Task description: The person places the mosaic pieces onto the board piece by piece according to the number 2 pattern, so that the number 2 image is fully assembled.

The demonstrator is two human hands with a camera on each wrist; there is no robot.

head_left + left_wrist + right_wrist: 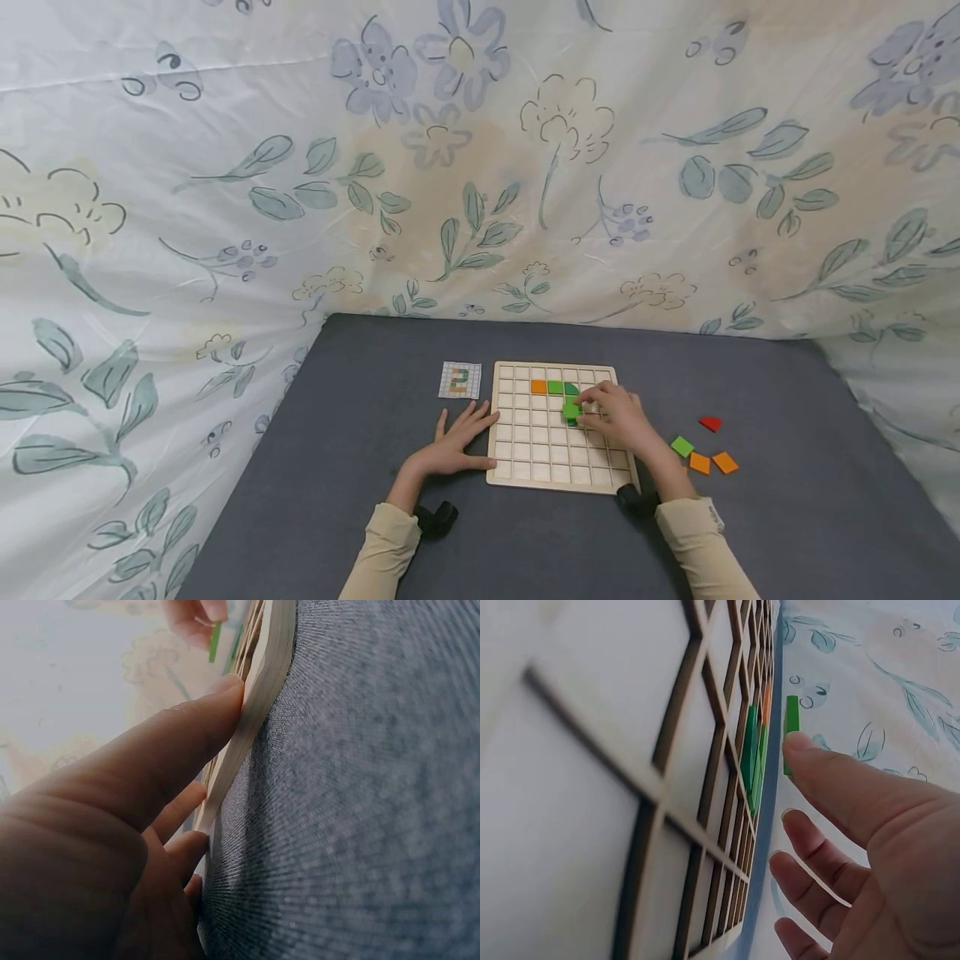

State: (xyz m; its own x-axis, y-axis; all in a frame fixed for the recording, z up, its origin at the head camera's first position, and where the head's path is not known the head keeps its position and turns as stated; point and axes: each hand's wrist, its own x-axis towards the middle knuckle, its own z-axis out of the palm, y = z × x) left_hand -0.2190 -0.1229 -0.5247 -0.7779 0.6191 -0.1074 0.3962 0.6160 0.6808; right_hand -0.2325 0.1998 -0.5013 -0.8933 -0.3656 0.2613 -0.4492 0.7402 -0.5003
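My right hand (617, 414) pinches a light green square tile (792, 712) between thumb and finger, just above the wooden grid board (528, 475). In the right wrist view the tile is on edge, apart from the board. Along an upper row of the board lie an orange tile (538, 387), a light green tile (555, 387) and a dark green rounded piece (572, 388). More green below them is partly covered by the held tile. My left hand (452, 446) rests at the board's left edge, fingers spread, thumb touching the wooden rim (262, 690).
Right of the board lie a red piece (711, 423), a green tile (682, 446) and two orange tiles, one nearer (699, 463). A small card with a coloured grid pattern (460, 381) sits at the board's upper left. A floral cloth (480, 242) hangs behind the dark table.
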